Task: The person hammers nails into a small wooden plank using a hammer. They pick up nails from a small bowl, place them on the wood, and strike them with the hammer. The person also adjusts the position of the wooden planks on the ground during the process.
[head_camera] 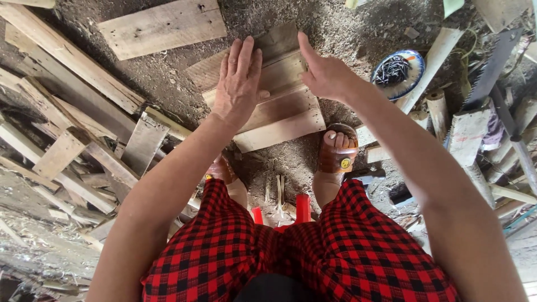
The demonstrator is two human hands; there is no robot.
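Dirt floor [168,84] is carrying scattered grey weathered planks [67,61]; stacked pale wooden boards [279,112] are lying centre. Left hand [239,84] is pressing flat, fingers spread; right hand [324,72] is hovering open, gripping nothing. Blue-rimmed plate of dark nails [398,70] is sitting right.

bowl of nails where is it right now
In the head view the bowl sits on the dirt at upper right, just beyond the right hand, with a saw on its far side.
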